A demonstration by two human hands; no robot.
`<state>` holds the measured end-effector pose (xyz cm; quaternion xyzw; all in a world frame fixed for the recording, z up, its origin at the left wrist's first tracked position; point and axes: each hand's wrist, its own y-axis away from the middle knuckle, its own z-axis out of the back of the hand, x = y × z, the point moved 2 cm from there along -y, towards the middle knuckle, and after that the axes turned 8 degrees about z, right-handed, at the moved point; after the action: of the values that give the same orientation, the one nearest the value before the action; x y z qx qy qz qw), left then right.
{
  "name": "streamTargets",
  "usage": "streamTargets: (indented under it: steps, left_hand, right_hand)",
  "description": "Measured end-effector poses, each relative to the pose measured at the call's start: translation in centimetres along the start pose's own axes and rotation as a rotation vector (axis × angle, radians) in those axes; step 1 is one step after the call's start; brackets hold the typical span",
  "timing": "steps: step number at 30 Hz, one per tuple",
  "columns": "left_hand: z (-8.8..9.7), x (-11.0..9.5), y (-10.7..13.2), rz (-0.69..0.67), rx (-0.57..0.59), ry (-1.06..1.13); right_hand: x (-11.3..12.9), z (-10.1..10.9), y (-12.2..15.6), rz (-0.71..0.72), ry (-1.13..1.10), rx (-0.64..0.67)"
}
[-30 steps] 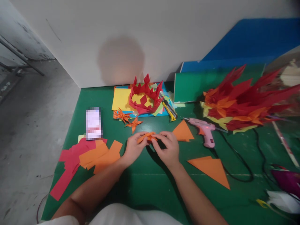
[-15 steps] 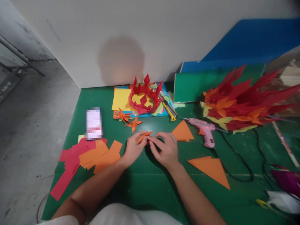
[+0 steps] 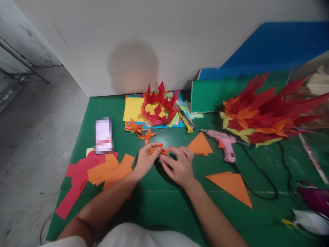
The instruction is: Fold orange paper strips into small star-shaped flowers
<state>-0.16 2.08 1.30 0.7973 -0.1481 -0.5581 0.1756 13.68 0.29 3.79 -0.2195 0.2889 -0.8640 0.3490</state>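
Between my two hands is a small folded orange paper piece [image 3: 157,149], with pointed folds and an open pocket at its right end. My left hand [image 3: 146,160] pinches its left part between thumb and fingers. The fingertips of my right hand [image 3: 181,164] are closed at the piece's right end, gripping its edge. Just beyond my hands lie a folded orange paper star [image 3: 147,136] and a fuller orange paper flower [image 3: 133,127]. To the right of my right hand rests a folded orange paper triangle [image 3: 200,144], with a larger one [image 3: 232,187] nearer me.
A red paper crown [image 3: 156,118] and a yellow box cutter [image 3: 189,124] lie on coloured sheets at the back. A pink glue gun [image 3: 223,140] with its cord is on the right, before a large red-orange paper piece [image 3: 267,116]. Paper strips [image 3: 102,169] and a phone [image 3: 103,135] are left.
The orange piece has turned and its right end has opened, showing its inside. My right hand has moved slightly left, its fingers now against that end.
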Motion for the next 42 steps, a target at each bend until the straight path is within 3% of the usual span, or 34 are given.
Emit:
streamTargets:
  steps: [2, 5, 9, 15, 22, 30, 42]
  left_hand:
    - [0.0, 0.1, -0.1, 0.016, -0.012, -0.001]
    - [0.0, 0.3, -0.1, 0.046, 0.003, 0.010]
    - [-0.1, 0.4, -0.1, 0.013, 0.020, 0.006]
    - [0.0, 0.3, 0.1, -0.045, 0.032, -0.071]
    - [-0.2, 0.1, 0.5, -0.151, 0.083, -0.101]
    - [-0.5, 0.6, 1.0, -0.005, 0.026, 0.047]
    - [-0.4, 0.5, 1.1, -0.046, -0.019, 0.085]
  right_hand:
    - [-0.2, -0.2, 0.1, -0.042, -0.143, -0.041]
    - [-0.7, -0.6, 0.2, -0.212, -0.291, -0.124]
    - [-1.2, -1.1, 0.2, -0.327, -0.351, -0.083]
    - [-1.2, -1.2, 0.2, -0.290, -0.411, -0.033]
    - [-1.1, -0.8, 0.1, -0.314, -0.361, -0.080]
    - [-0.9, -0.8, 0.1, -0.338, -0.382, -0.101]
    - [-1.1, -0.5, 0.0, -0.374, -0.441, -0.094]
